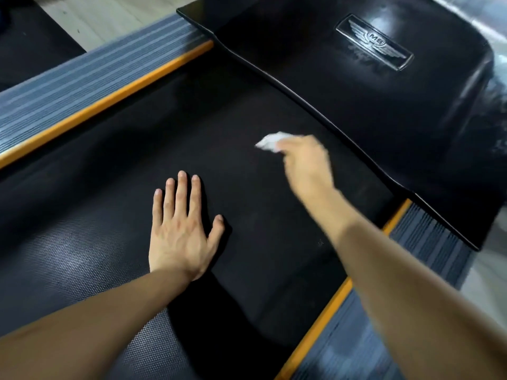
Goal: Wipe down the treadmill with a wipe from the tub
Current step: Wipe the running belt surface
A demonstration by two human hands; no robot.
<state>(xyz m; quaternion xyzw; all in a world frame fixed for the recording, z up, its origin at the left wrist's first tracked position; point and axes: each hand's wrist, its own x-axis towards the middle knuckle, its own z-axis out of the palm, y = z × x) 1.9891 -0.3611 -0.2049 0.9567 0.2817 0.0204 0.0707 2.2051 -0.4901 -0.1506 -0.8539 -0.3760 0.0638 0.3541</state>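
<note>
The left hand (181, 229) lies flat, fingers straight, on the treadmill belt (90, 242), probably bracing the person's lean. Farther up, the right hand (307, 163), blurred, seems to clutch the white wipe (270, 142) against the belt near the motor cover (356, 105).

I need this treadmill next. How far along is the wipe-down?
Done: a wipe is out and pinched in the right hand. In hand: that hand, blurred, has it on the belt near the motor cover, while the left hand rests flat on the belt. Left: I cannot tell which parts are already clean; the side rails and the cover are not being touched.
</note>
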